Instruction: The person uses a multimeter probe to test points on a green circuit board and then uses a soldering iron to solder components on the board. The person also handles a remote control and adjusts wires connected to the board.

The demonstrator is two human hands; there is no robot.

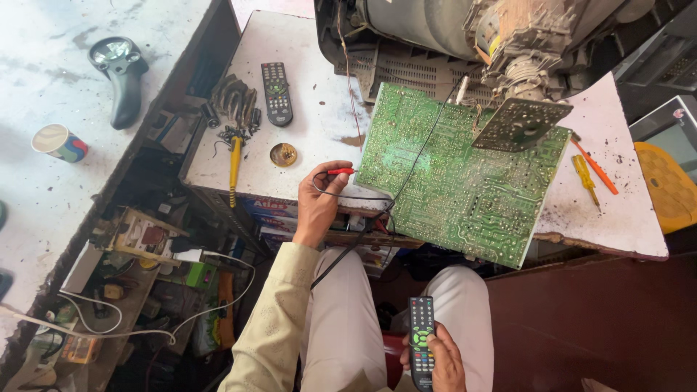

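The left hand (pixel 319 199) was closed in a pinch around a red test probe (pixel 340 171), its tip touching the near-left edge of the large green circuit board (pixel 457 185) lying on the white bench (pixel 312 80). The probe looked light, thin and stiff, best held at its plastic grip, with its black lead (pixel 348 250) trailing down loosely. The board seemed rigid but fragile, safest taken by its edges. Nearer, at the bottom, the right hand (pixel 439 363) was curled around a black remote control (pixel 421 337), a light, hard, easily gripped thing.
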